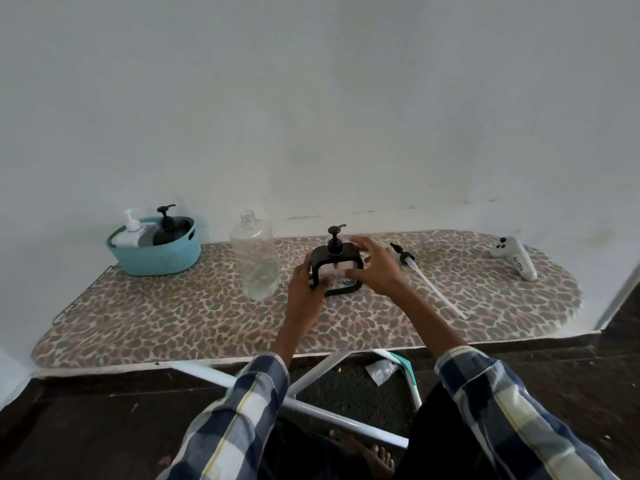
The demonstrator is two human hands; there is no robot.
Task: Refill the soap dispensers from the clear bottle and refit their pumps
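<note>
Black-framed soap dispenser (pixel 335 268) stands mid-desk (pixel 173 317), pump fitted. Left hand (pixel 306 284) grips its left side; right hand (pixel 375 268) hovers at its right, fingers spread wide. Clear bottle (pixel 255 261) stands uncapped just left. Loose pump (pixel 420 275) lies to the right.

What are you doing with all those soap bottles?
A person is refilling soap dispensers on an ironing board. The left hand grips the black-framed dispenser, its pump on; the right hand is open beside it. The clear bottle stands uncapped. A loose pump lies alongside.
</note>
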